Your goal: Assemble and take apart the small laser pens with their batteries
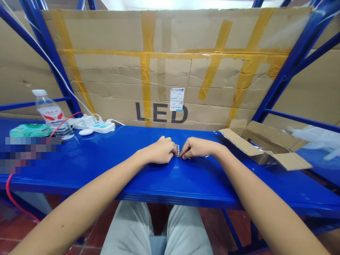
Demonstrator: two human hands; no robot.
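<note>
A short vertical column of small silver metal balls [177,150], probably magnetic, stands on the blue metal table top [87,173] between my hands. My left hand [159,150] presses its curled fingertips against the column's left side. From the right, my right hand [196,148] pinches the same column. A few more small metal pieces show low down beside my fingers, partly hidden by them.
At the far left stand a water bottle [51,113], a white power strip [102,126] with plugged-in cables, a white computer mouse [86,131] and a green round packet [30,130]. An open cardboard box [262,145] lies right. Taped cardboard [170,35] backs the blue shelf frame.
</note>
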